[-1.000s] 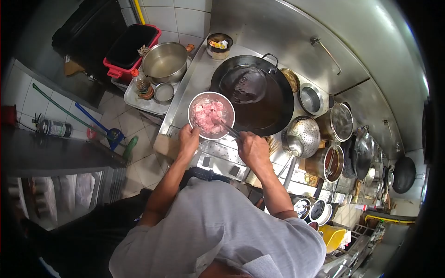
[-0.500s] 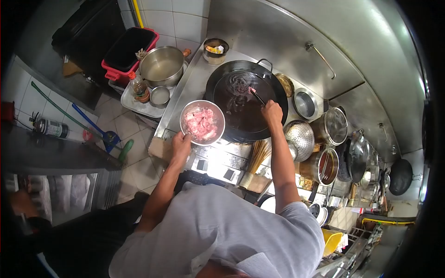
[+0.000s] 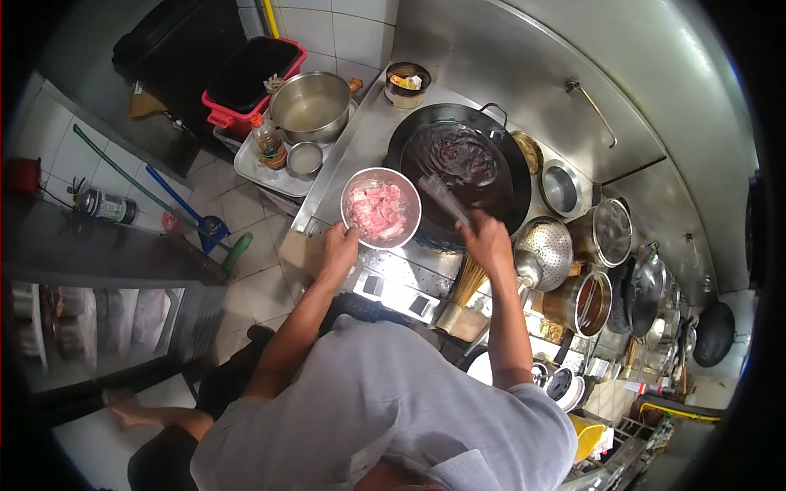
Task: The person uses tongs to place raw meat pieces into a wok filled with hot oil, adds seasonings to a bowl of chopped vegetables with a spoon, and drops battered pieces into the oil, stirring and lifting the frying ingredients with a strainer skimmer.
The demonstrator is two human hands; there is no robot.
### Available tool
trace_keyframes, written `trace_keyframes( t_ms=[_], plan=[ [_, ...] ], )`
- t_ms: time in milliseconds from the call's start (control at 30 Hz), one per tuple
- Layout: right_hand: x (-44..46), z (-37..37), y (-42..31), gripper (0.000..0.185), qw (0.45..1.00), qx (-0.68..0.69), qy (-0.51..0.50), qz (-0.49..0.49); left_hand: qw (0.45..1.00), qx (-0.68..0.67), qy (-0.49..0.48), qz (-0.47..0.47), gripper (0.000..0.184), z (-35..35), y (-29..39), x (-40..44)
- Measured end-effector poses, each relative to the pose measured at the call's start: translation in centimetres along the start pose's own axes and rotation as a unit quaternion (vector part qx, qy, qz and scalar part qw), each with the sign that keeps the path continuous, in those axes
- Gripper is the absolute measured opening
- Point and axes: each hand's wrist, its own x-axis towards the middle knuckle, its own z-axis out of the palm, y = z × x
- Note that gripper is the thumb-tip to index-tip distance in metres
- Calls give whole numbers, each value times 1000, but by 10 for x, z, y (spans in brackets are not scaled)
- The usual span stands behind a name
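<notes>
No readable text
The canister [image 3: 103, 204] at left bears a label [image 3: 116, 208], its print too small to read.

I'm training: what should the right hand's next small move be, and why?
Probably swing the tongs to the bowl for meat: the left hand holds the bowl near the wok, and the blurred tongs in the right hand show no piece.

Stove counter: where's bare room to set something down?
Left of the wok: a strip of bare steel counter between the small pot and held bowl. Crowded right of the wok: metal bowl, colander, two pots.
</notes>
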Motion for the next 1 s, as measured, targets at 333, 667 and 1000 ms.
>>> trace_keyframes(
  t_ms=[333, 667, 1000],
  plan=[
    [-59, 22, -32, 19, 978, -161, -56, -123, 994, 84, 7, 67, 26, 13, 11, 7],
    [-50, -1, -24, 12, 975, -121, -36, -185, 998, 35, -12, 58, 17, 7, -2, 8],
    [79, 50, 68, 23, 985, -162, 54, 29, 999, -32, 6, 9, 20, -1, -8, 6]
  ],
)
